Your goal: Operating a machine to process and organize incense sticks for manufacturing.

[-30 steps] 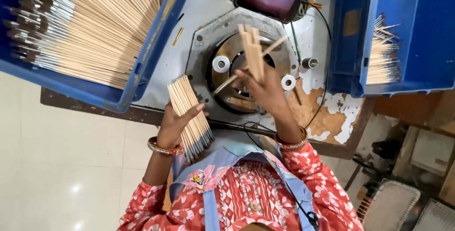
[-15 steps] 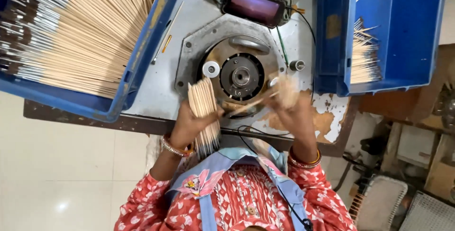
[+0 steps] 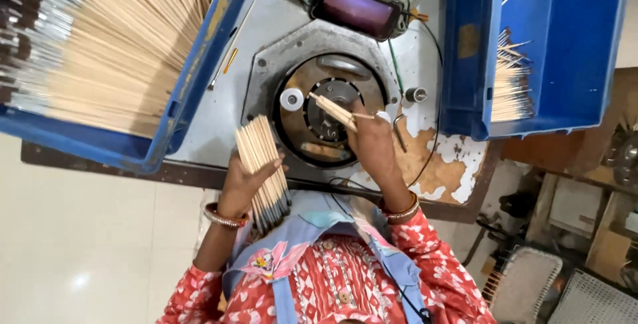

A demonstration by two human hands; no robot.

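Two hands worked at the frame's centre: the left hand (image 3: pixel 247 184) had its fingers closed around a bundle of sticks (image 3: pixel 264 170) at the desk (image 3: pixel 219 108) edge, while the right hand (image 3: pixel 373 144) pinched a few sticks (image 3: pixel 335 111) over the round machine (image 3: pixel 325 108).

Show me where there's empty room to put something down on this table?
Bare grey tabletop lies between the full blue crate and the round machine. Most of the right blue crate is free. It is crowded around the right hand and left hand.
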